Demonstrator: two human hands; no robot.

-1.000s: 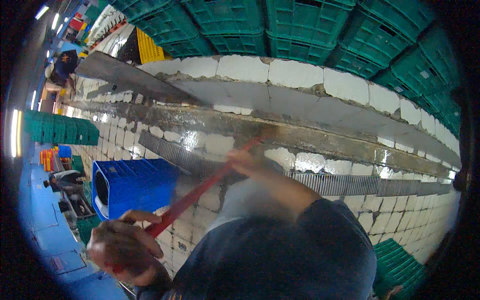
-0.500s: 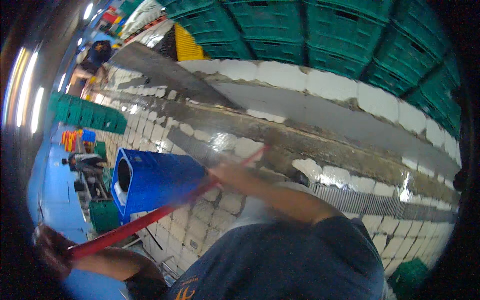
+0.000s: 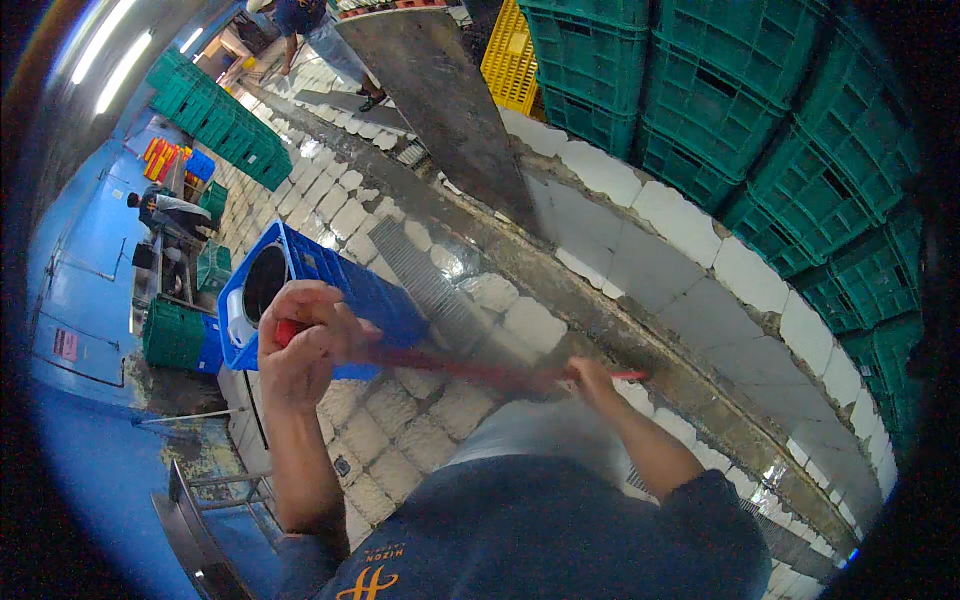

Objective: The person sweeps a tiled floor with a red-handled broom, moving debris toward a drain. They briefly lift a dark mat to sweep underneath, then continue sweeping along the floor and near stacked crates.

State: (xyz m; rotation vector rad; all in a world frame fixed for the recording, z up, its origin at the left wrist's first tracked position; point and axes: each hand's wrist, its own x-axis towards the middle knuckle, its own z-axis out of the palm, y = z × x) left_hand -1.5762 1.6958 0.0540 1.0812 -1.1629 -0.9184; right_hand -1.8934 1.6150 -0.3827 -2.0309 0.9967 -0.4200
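Note:
A red pole [image 3: 470, 370], blurred by motion, runs across in front of my body. My left hand [image 3: 312, 335], raised at the left, is closed around one end of it. Farther along, my right hand [image 3: 592, 384] grips it too, and a short red stretch sticks out beyond that hand over the floor channel. Whatever may be fixed to the pole does not show. Behind my left hand stands a tall blue bin [image 3: 350, 275] with a dark round opening and something white at its rim.
Stacked green crates [image 3: 700, 120] line the right side behind a low tiled ledge [image 3: 690, 300]. A wet channel [image 3: 520, 265] and a metal grate [image 3: 425, 275] cross the stone-paved floor [image 3: 400, 430]. Two other people work farther off, one at the top [image 3: 320, 40], one at the left [image 3: 175, 212].
My left hand has risen from the lower left to in front of the blue bin. My right hand has shifted right, the pole lies nearer level, and the whole view has turned.

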